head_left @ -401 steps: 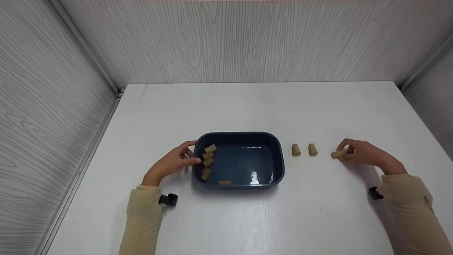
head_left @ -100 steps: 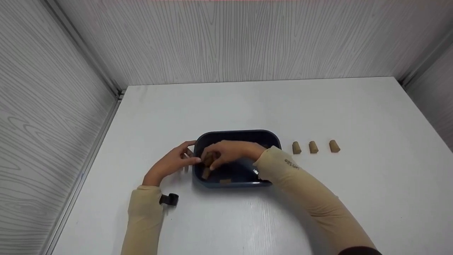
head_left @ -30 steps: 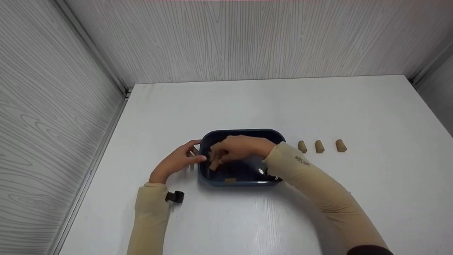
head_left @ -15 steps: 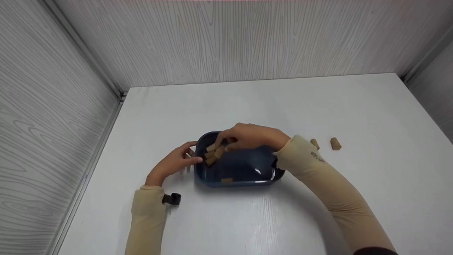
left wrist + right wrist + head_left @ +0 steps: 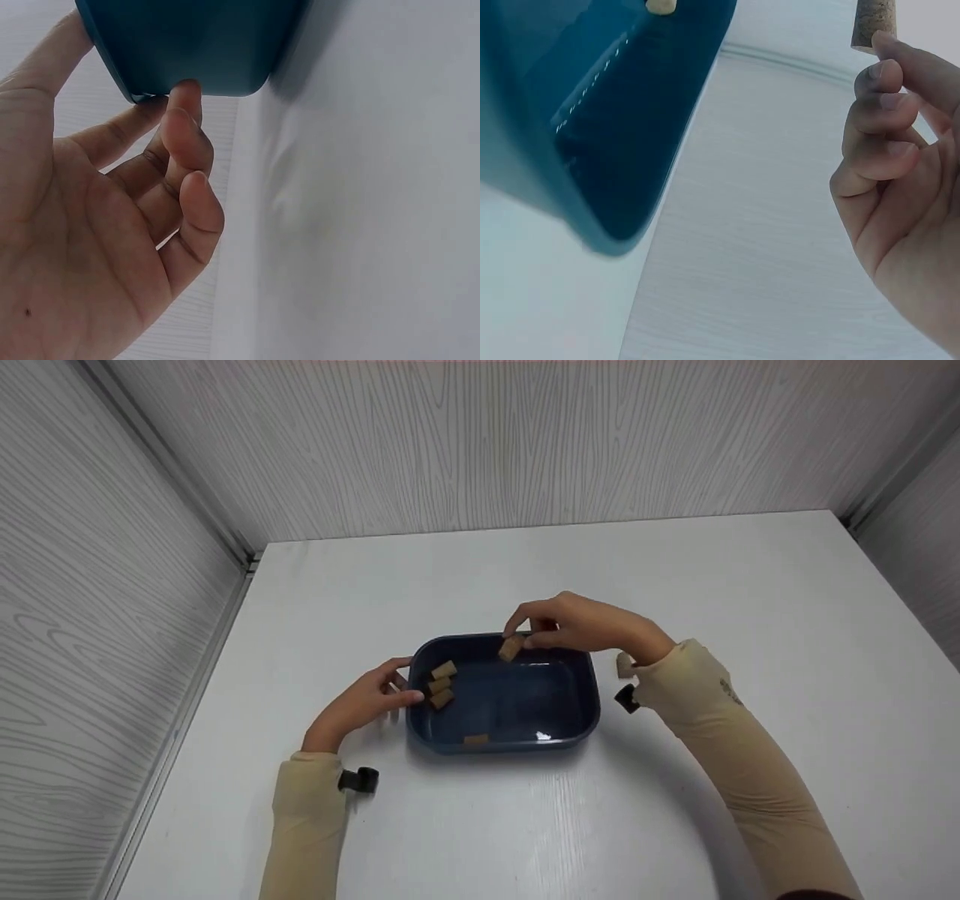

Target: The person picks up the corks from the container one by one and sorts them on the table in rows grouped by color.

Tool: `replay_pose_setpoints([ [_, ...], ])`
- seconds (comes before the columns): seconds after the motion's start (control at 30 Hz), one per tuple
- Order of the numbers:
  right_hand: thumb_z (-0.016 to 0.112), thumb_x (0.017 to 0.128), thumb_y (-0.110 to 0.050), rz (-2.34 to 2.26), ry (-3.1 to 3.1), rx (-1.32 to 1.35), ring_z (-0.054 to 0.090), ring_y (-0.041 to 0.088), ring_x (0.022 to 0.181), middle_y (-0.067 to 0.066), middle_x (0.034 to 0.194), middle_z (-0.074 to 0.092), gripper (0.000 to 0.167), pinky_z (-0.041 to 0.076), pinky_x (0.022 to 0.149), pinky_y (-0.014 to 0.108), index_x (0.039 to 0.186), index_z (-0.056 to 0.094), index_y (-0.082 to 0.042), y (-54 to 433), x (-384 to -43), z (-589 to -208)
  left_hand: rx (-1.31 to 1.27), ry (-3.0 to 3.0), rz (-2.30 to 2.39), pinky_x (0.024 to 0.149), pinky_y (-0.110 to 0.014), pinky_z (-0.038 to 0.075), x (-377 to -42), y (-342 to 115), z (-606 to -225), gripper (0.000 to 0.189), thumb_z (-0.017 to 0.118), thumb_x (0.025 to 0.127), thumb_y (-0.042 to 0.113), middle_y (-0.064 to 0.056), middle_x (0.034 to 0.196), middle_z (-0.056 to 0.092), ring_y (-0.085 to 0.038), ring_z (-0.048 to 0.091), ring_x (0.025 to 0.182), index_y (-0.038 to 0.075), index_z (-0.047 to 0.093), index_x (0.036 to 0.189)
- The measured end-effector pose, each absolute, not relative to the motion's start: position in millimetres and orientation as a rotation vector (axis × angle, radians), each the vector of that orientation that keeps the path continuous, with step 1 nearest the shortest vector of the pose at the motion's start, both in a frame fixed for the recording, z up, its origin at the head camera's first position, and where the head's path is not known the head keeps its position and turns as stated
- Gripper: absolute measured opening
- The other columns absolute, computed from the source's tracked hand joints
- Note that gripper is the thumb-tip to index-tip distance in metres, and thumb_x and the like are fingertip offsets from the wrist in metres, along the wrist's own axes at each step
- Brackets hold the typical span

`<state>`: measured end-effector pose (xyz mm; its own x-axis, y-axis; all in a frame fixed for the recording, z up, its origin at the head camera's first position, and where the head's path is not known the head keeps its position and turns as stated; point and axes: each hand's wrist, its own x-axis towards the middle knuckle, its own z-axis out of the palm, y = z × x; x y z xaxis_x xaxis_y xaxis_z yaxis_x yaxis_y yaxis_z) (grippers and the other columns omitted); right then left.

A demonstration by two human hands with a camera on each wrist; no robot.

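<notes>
A blue rectangular container (image 5: pixel 502 748) with rounded corners stands on the table. My left hand (image 5: pixel 370 701) holds its left end, the thumb at the rim and the other fingers (image 5: pixel 201 206) bent by the outer wall. My right hand (image 5: pixel 596 622) pinches a tapered cork stopper (image 5: pixel 511 648) between thumb and fingertips, over the container's far rim; the same cork (image 5: pixel 874 22) shows at the top of the right wrist view. Inside at the left lie three cork stoppers (image 5: pixel 439 685), close in a column. Another cork (image 5: pixel 475 739) lies by the near wall.
Right of the container, a cork stopper (image 5: pixel 625 666) stands on the white table (image 5: pixel 480 840), partly covered by the right wrist. The right sleeve (image 5: pixel 742 757) crosses the table there. Pale wood-grain panels (image 5: pixel 510 442) rise at the back and sides.
My right hand has lifted a cork stopper from the container's left end and moved right and toward the far rim. Earlier it set a cork beside two others on the table. The left hand stays put.
</notes>
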<state>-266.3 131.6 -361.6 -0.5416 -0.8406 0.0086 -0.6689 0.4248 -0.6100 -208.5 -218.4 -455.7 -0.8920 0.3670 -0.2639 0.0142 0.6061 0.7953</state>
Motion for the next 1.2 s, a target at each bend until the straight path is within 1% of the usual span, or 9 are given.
replay_pose_setpoints([
  [0.13, 0.056, 0.099, -0.02, -0.833, 2.412, -1.247, 0.048, 0.012, 0.064, 0.01, 0.079, 0.061, 0.024, 0.042, 0.061, 0.027, 0.121, 0.063, -0.021, 153.2, -266.5, -361.2, 0.314, 2.428, 1.21, 0.067, -0.033, 0.046, -209.0, -216.8, -456.0, 0.071, 0.067, 0.088, 0.046, -0.011, 0.109, 0.058, -0.022, 0.057, 0.08, 0.018, 0.038, 0.147],
  [0.23, 0.057, 0.098, -0.02, -0.826, 2.438, -1.213, 0.046, 0.011, 0.062, 0.007, 0.076, 0.06, 0.024, 0.041, 0.061, 0.026, 0.121, 0.064, -0.023, 171.4, -265.8, -361.1, 0.325, 2.42, 1.225, 0.066, -0.034, 0.046, -210.0, -215.7, -456.2, 0.068, 0.067, 0.089, 0.043, -0.011, 0.109, 0.057, -0.024, 0.057, 0.079, 0.019, 0.039, 0.147],
  [0.37, 0.059, 0.097, -0.018, -0.831, 2.496, -1.158, 0.045, 0.009, 0.061, -0.003, 0.073, 0.057, 0.024, 0.041, 0.06, 0.025, 0.12, 0.064, -0.023, 194.2, -262.7, -362.0, 0.323, 2.422, 1.222, 0.066, -0.034, 0.046, -210.7, -216.1, -455.3, 0.068, 0.066, 0.089, 0.043, -0.012, 0.109, 0.057, -0.025, 0.057, 0.079, 0.019, 0.039, 0.147],
  [0.5, 0.058, 0.097, -0.014, -0.851, 2.545, -1.107, 0.044, 0.007, 0.06, -0.004, 0.073, 0.056, 0.025, 0.041, 0.059, 0.023, 0.121, 0.063, -0.02, 215.6, -256.8, -366.5, 0.315, 2.43, 1.208, 0.067, -0.033, 0.045, -210.4, -216.4, -454.3, 0.07, 0.067, 0.088, 0.045, -0.011, 0.11, 0.058, -0.024, 0.057, 0.081, 0.019, 0.039, 0.147],
  [0.67, 0.058, 0.098, -0.014, -0.883, 2.571, -1.068, 0.04, 0.004, 0.057, -0.008, 0.069, 0.05, 0.024, 0.038, 0.056, 0.023, 0.12, 0.062, -0.023, 241.9, -244.4, -372.7, 0.313, 2.423, 1.207, 0.067, -0.032, 0.044, -210.8, -215.1, -454.8, 0.071, 0.067, 0.089, 0.045, -0.011, 0.109, 0.058, -0.022, 0.056, 0.082, 0.019, 0.038, 0.148],
  [0.8, 0.058, 0.097, -0.014, -0.963, 2.554, -1.022, 0.037, 0.003, 0.054, -0.008, 0.067, 0.05, 0.023, 0.035, 0.051, 0.022, 0.118, 0.064, -0.023, 259.5, -233.3, -377.6, 0.302, 2.418, 1.207, 0.068, -0.033, 0.043, -210.4, -215.3, -455.0, 0.068, 0.067, 0.089, 0.044, -0.01, 0.109, 0.058, -0.022, 0.055, 0.082, 0.021, 0.039, 0.147],
  [0.9, 0.059, 0.097, -0.012, -0.988, 2.548, -0.985, 0.037, 0.002, 0.055, -0.009, 0.067, 0.051, 0.023, 0.035, 0.051, 0.022, 0.117, 0.064, -0.023, 268.0, -226.2, -382.9, 0.304, 2.41, 1.208, 0.068, -0.033, 0.043, -209.3, -216.5, -455.6, 0.068, 0.066, 0.089, 0.044, -0.011, 0.11, 0.058, -0.023, 0.056, 0.082, 0.021, 0.039, 0.147],
  [0.97, 0.059, 0.097, -0.012, -0.976, 2.548, -0.964, 0.038, 0.002, 0.057, -0.008, 0.069, 0.052, 0.023, 0.036, 0.053, 0.022, 0.117, 0.064, -0.023, 271.5, -221.8, -387.1, 0.306, 2.408, 1.205, 0.068, -0.033, 0.043, -208.4, -217.6, -455.8, 0.069, 0.066, 0.09, 0.044, -0.011, 0.11, 0.058, -0.023, 0.057, 0.082, 0.02, 0.038, 0.148],
  [1.2, 0.06, 0.096, -0.011, -0.882, 2.52, -0.902, 0.042, 0.003, 0.063, 0.004, 0.077, 0.06, 0.024, 0.039, 0.058, 0.022, 0.117, 0.064, -0.019, 282.5, -207.1, -403.9, 0.318, 2.416, 1.197, 0.068, -0.032, 0.043, -206.6, -216.7, -455.2, 0.071, 0.066, 0.089, 0.046, -0.012, 0.111, 0.057, -0.022, 0.056, 0.082, 0.018, 0.038, 0.147],
])
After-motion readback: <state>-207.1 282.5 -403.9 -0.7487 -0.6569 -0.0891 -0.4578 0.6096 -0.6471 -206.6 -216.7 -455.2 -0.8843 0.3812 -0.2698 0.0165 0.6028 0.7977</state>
